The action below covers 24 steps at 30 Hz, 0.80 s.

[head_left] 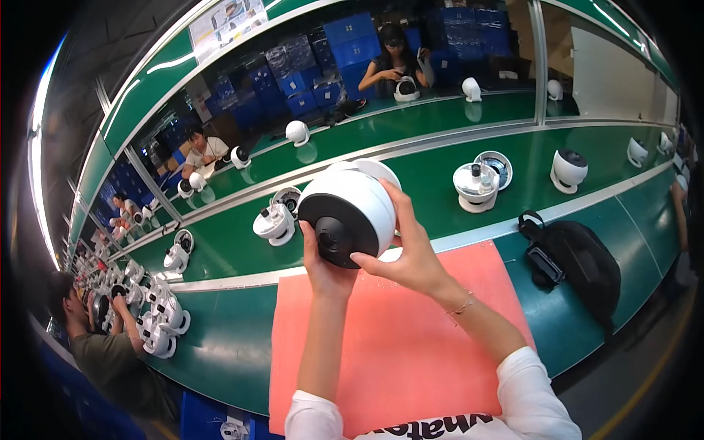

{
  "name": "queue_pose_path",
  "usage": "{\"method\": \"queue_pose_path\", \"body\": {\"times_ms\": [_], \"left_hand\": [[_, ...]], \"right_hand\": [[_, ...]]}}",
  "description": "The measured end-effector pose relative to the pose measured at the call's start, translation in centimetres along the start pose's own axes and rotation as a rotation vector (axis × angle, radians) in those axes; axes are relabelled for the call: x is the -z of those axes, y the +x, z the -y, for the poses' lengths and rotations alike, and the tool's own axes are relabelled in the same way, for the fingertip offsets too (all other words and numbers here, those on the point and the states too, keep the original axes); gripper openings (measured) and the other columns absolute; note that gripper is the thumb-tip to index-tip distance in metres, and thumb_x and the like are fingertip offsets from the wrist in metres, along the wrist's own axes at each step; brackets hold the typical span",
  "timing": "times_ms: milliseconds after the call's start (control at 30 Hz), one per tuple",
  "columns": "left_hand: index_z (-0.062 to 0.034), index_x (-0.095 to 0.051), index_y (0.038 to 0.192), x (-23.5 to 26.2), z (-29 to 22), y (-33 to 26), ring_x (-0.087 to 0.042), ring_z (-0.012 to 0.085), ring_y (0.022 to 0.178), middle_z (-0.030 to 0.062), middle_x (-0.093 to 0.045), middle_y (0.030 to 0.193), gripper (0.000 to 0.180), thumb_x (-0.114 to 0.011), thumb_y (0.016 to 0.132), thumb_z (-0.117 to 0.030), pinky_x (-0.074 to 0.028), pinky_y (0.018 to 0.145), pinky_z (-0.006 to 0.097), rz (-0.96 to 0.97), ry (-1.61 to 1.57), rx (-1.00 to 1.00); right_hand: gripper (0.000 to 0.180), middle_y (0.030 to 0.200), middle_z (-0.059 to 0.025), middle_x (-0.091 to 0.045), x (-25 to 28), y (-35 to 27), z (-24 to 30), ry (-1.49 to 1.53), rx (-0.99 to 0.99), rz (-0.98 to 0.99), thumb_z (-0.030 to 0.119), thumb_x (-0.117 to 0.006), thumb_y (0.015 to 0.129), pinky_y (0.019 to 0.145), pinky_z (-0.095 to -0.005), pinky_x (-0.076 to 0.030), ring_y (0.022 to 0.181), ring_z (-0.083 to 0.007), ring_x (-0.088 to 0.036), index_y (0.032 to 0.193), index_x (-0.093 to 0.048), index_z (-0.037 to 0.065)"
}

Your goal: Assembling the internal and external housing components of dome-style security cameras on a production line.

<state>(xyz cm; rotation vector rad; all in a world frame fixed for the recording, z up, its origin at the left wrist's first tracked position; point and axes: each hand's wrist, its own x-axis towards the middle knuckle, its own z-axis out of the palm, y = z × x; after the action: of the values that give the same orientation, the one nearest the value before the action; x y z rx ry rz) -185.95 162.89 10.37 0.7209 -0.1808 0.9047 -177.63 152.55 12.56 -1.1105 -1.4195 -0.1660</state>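
White round camera (pixel 348 209) is held between your left hand (pixel 328 274), at its lower left, and right hand (pixel 413 258), on its right side; pink mat (pixel 400 352) below both. Looks like a checking step; next move likely calls for a steady two-handed grip.

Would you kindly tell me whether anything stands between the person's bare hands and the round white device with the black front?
Nothing visible does: the bare left hand touches the round white device with the black front at its lower left, and the bare right hand holds its right side. The flat pink mat lies below.
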Motion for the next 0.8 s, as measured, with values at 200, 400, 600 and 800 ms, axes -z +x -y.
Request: {"method": "queue_pose_path", "body": {"times_ms": [200, 400, 600, 800], "left_hand": [[-0.0111, -0.037, 0.13, 0.4, 2.8, 1.6, -0.046, 0.0247, 0.116, 0.0093, -0.044, 0.127, 0.069, -0.037, 0.084, -0.063, -0.041, 0.096, 0.041, -0.207, 0.079, -0.085], [-0.0087, -0.037, 0.129, 2.1, 4.0, 2.4, -0.047, 0.0236, 0.115, 0.0091, -0.046, 0.126, 0.067, -0.037, 0.086, -0.061, -0.041, 0.095, 0.039, -0.206, 0.098, -0.089], [-0.0088, -0.041, 0.126, 3.9, 3.9, 3.5, -0.051, 0.0215, 0.11, 0.0077, -0.05, 0.121, 0.063, -0.043, 0.086, -0.057, -0.043, 0.094, 0.038, -0.193, 0.137, 0.029], [-0.0193, -0.041, 0.129, 8.9, -0.3, 3.2, -0.035, 0.0304, 0.123, 0.0077, -0.036, 0.134, 0.062, -0.056, 0.08, -0.054, -0.035, 0.098, 0.051, -0.283, -0.112, 0.277]], "right_hand": [[0.091, 0.12, -0.0211, -0.051, -0.4, -0.9, -1.5, -0.134, -0.025, -0.101, 0.024, -0.076, 0.062, 0.077, -0.0356, -0.053, 0.095, -0.0298, -0.061, 0.136, -0.027, 0.007], [0.093, 0.128, -0.0178, -0.042, 0.2, -0.8, -2.8, -0.04, -0.159, -0.024, 0.015, -0.076, 0.062, 0.091, -0.0393, -0.048, 0.111, -0.0286, -0.051, 0.138, -0.023, 0.01], [0.094, 0.129, -0.0139, -0.039, 0.7, -0.8, -6.4, 0.193, -0.416, 0.088, 0.022, -0.074, 0.072, 0.089, -0.0397, -0.046, 0.113, -0.0257, -0.049, 0.14, -0.01, 0.016], [0.064, 0.111, -0.0223, -0.052, 10.6, -0.5, -12.4, 0.598, -1.011, -0.275, 0.034, -0.068, 0.079, 0.086, -0.0416, -0.048, 0.098, -0.0295, -0.055, 0.125, -0.033, 0.006]]}}
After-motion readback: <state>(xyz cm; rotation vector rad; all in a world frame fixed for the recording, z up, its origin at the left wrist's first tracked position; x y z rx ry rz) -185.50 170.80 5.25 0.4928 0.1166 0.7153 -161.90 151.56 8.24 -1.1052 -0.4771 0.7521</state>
